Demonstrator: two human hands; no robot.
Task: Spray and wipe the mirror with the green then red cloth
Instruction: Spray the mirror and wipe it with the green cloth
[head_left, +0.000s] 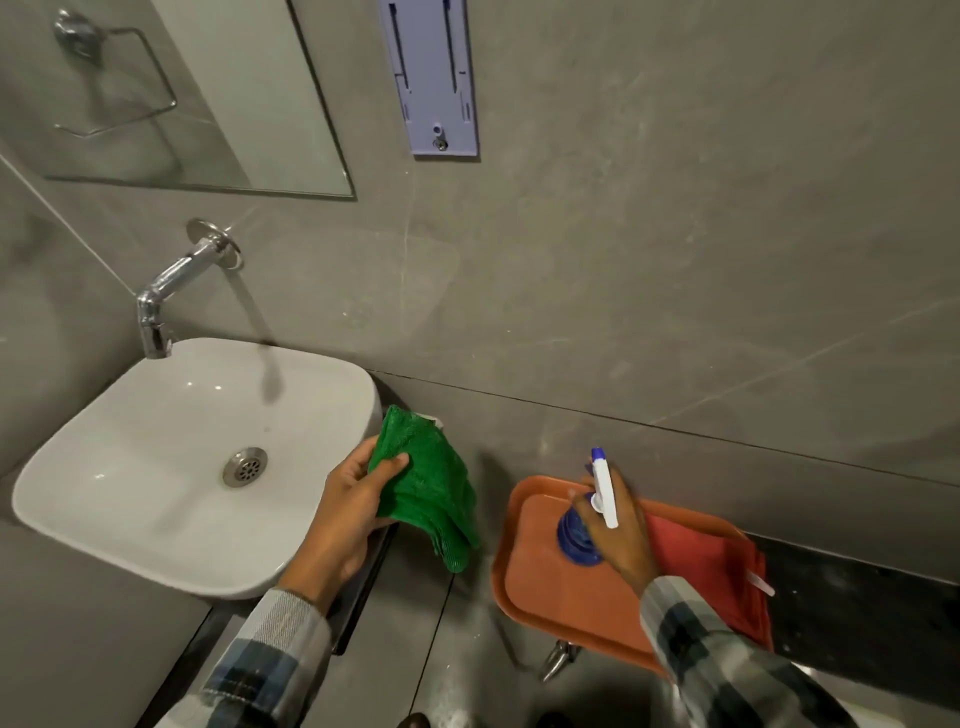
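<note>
Right hand (621, 530) is wrapped around the blue spray bottle (582, 535) standing on the orange tray (561, 587), red cloth (711, 566) lying on the tray just right of it. Left of the tray, left hand (345, 514) pinches the green cloth (431, 493) beside the sink (130, 467). Mirror (234, 93) is way up-left of the tray, on the wall.

Dim, even light; faucet (171, 296) casts a long shadow (edges bend, slightly soft).

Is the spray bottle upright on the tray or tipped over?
Upright. The spray bottle stands on the orange tray, its white nozzle on top, with the right hand closed around its neck.
</note>
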